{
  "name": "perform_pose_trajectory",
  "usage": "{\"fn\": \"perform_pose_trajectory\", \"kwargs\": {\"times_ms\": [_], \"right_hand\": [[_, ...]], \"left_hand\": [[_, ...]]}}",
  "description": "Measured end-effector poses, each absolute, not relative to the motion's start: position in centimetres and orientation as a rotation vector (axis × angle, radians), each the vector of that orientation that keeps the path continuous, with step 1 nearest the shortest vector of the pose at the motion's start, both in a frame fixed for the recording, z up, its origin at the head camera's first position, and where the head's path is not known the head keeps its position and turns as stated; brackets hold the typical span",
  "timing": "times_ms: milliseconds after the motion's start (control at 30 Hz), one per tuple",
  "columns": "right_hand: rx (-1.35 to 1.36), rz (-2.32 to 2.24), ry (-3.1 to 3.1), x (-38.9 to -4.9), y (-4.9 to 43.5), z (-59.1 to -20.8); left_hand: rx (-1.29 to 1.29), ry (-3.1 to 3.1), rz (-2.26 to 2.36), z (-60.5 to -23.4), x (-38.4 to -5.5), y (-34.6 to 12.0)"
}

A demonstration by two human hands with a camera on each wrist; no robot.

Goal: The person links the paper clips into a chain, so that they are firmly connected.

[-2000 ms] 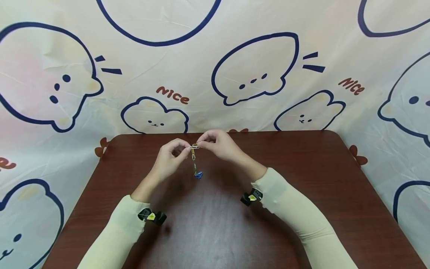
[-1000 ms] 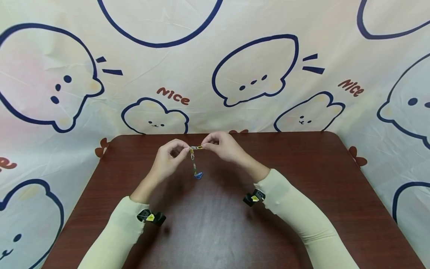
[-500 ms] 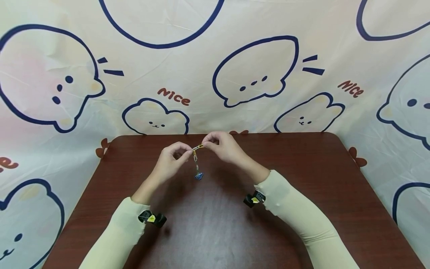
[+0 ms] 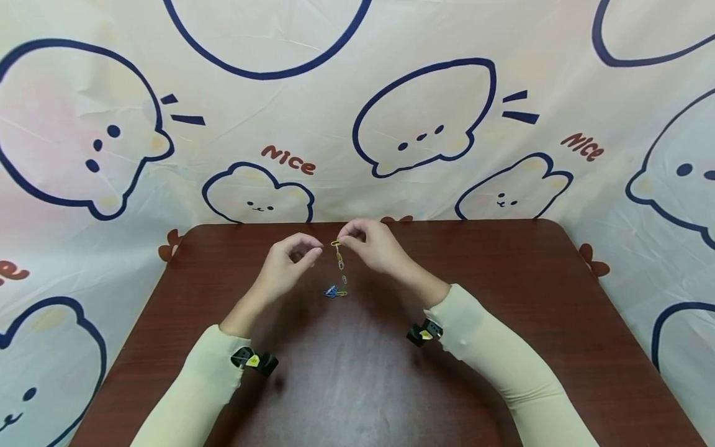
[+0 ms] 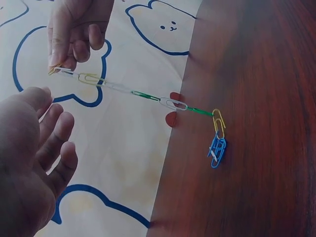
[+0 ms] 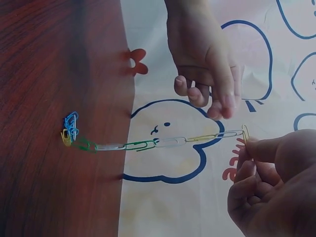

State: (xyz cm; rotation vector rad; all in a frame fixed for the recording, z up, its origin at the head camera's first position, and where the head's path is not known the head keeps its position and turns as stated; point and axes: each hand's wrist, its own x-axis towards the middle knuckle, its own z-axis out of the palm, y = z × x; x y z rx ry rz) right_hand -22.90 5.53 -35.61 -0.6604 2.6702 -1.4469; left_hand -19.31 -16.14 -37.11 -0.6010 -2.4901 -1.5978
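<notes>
My right hand (image 4: 371, 245) pinches a yellow paper clip (image 6: 245, 134) between thumb and forefinger. From it hangs a chain of linked paper clips (image 5: 173, 103) in yellow, white and green. The lower end reaches the tabletop, where a yellow paper clip (image 5: 218, 123) lies against a small cluster of blue paper clips (image 5: 217, 152) with a bit of white among them. My left hand (image 4: 289, 264) is held up just left of the chain's top, thumb and fingers loosely bent and apart, with nothing between them.
A dark reddish-brown wooden table (image 4: 558, 323) lies under both hands. Behind and around it hangs a pale cloth (image 4: 335, 124) printed with blue-outlined cartoon animals. Each sleeved wrist wears a black camera (image 4: 426, 332).
My left fingers have let go of the chain, which now hangs from the right hand alone and has swung slightly right. Earlier, both hands stretched its top clips between them.
</notes>
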Motion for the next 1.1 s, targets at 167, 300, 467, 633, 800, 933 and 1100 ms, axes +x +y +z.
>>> {"fn": "perform_pose_trajectory", "kwargs": {"times_ms": [167, 300, 467, 633, 800, 933, 1100], "right_hand": [[-0.647, -1.467, 2.667, -22.9, 5.5, -35.8], [-0.655, -1.475, 2.67, -22.9, 5.5, -36.0], [-0.656, -1.484, 2.668, -22.8, 5.3, -36.1], [-0.651, -1.493, 2.667, -22.8, 5.1, -36.3], [-0.65, -1.518, 2.661, -22.6, 4.8, -36.1], [-0.665, -1.533, 2.648, -22.5, 4.7, -36.1], [-0.69, -1.543, 2.642, -22.6, 4.5, -36.4]], "left_hand": [[-0.614, -2.474, -1.593, -36.9, -19.5, -15.8], [-0.615, -2.456, -1.589, -36.6, -19.5, -15.4], [-0.617, -2.432, -1.592, -38.4, -21.1, -15.6], [-0.657, -2.393, -1.611, -39.1, -21.6, -15.7], [-0.671, -2.389, -1.607, -39.1, -21.7, -15.6], [-0.663, -2.4, -1.603, -39.1, -21.8, -15.6], [-0.659, -2.402, -1.603, -39.2, -21.8, -15.7]]}}
